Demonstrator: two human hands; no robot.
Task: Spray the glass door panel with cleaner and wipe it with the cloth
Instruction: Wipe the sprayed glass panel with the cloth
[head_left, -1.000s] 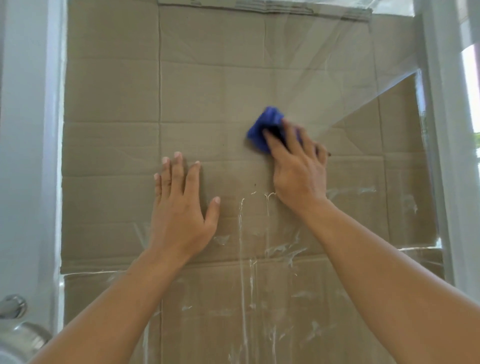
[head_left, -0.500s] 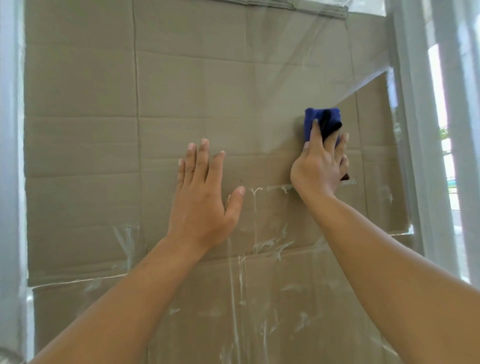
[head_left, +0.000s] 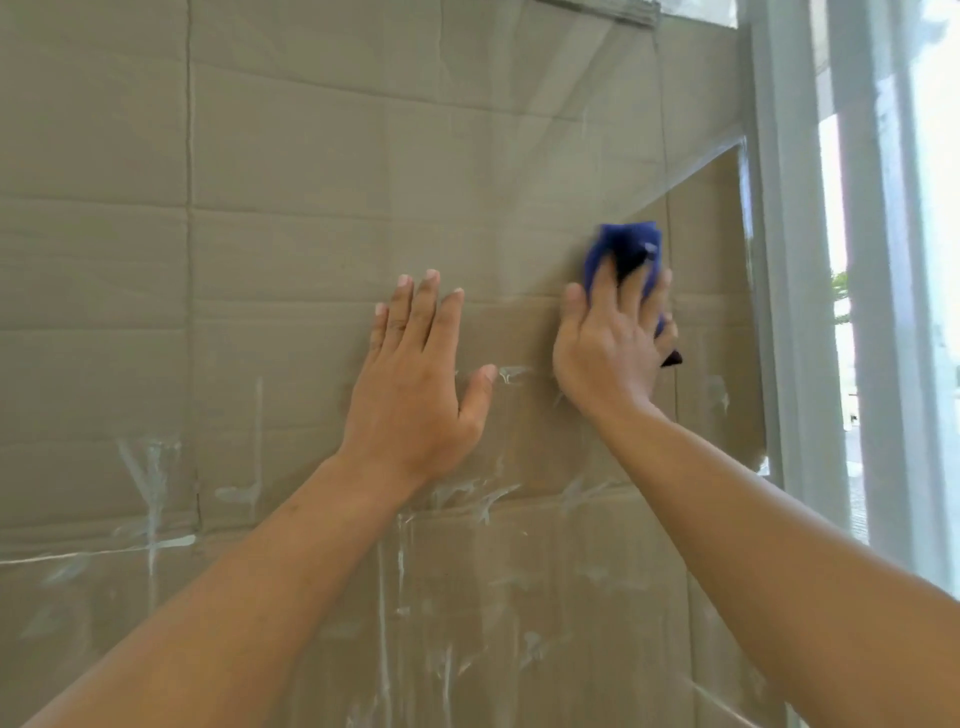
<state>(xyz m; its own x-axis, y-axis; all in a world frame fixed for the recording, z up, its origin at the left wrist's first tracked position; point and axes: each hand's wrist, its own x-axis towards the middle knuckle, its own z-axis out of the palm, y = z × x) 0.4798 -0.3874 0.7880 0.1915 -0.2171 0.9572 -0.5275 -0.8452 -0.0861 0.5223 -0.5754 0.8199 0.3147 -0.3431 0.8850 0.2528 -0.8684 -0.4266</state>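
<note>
The glass door panel (head_left: 311, 156) fills the view, with brown cardboard behind it and white streaks of cleaner across its lower half. A folded blue cloth (head_left: 626, 241) lies flat on the glass near the right edge of the panel. My right hand (head_left: 613, 343) presses it there with straight, spread fingers, and a dark corner of the cloth sticks out under the little finger. To its left, my left hand (head_left: 410, 384) rests flat on the glass, fingers up and thumb out. No spray bottle is in view.
The white door frame (head_left: 779, 260) runs down the right side, close to the cloth. Beyond it a bright window pane (head_left: 930, 260) shows daylight outside. Streaks and drips (head_left: 150, 499) mark the glass at lower left and bottom centre.
My right hand slid the cloth from the middle of the panel to the right, close to the frame. The view shifted right too. My left hand stays flat on the glass.
</note>
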